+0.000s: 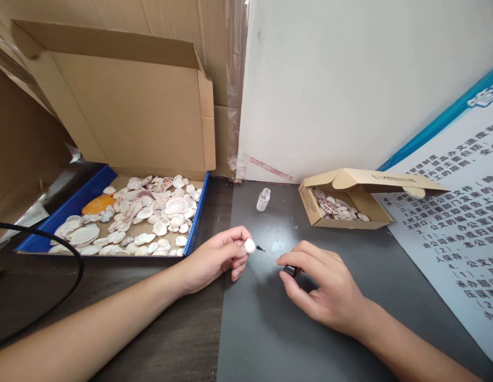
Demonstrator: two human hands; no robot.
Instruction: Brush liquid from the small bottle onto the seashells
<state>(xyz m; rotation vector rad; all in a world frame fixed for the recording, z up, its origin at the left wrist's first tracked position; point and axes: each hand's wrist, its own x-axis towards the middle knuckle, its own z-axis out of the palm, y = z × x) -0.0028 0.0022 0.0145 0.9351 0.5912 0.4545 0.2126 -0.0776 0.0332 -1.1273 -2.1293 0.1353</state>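
- The left hand [214,260] pinches 1 small white shell [249,245] between thumb and forefinger, over the grey table [270,339]. Its other fingers curl underneath.
- The right hand [318,289] presses thumb and forefinger on a small black piece [291,270], low over the table. I cannot tell what it is.
- The shell sits at the very tips of the left fingers. It is near the right fingertips but apart from them.
- In my judgement, it is best to rest both wrists on the table, hold the shell by its edges and bring the 2 hands together slowly.
- A clear bottle [263,199] stands behind, and a tray [196,220] of shells lies to the left.
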